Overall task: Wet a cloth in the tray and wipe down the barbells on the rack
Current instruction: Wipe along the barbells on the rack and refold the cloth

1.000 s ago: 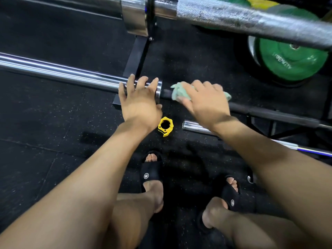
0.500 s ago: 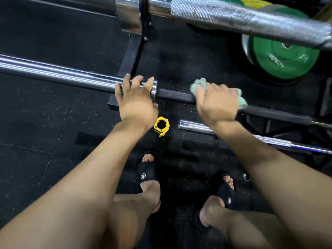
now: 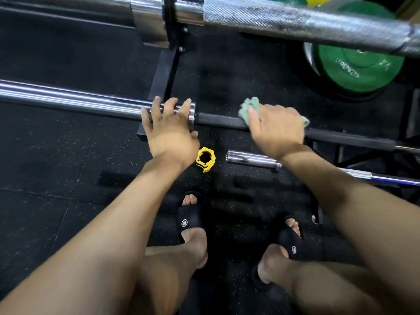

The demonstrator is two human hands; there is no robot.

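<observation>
A barbell [image 3: 218, 120] lies across the low rack, with a chrome sleeve on the left and a black shaft on the right. My left hand [image 3: 169, 130] rests over the inner end of the sleeve, fingers draped on top. My right hand [image 3: 277, 130] wraps a pale green cloth [image 3: 250, 108] around the black shaft; cloth ends stick out on both sides of the hand. A second, knurled silver barbell [image 3: 295, 23] crosses the top of the view, closer to the camera. No tray is in view.
A yellow collar clamp [image 3: 205, 159] lies on the black rubber floor below my left hand. A short chrome bar end [image 3: 250, 158] lies right of it. Green weight plates [image 3: 359, 69] stand at the upper right. A black rack upright [image 3: 166, 73] rises behind the sleeve.
My right hand slid the cloth to the right along the black shaft, away from the sleeve collar. My left hand has stayed on the sleeve.
</observation>
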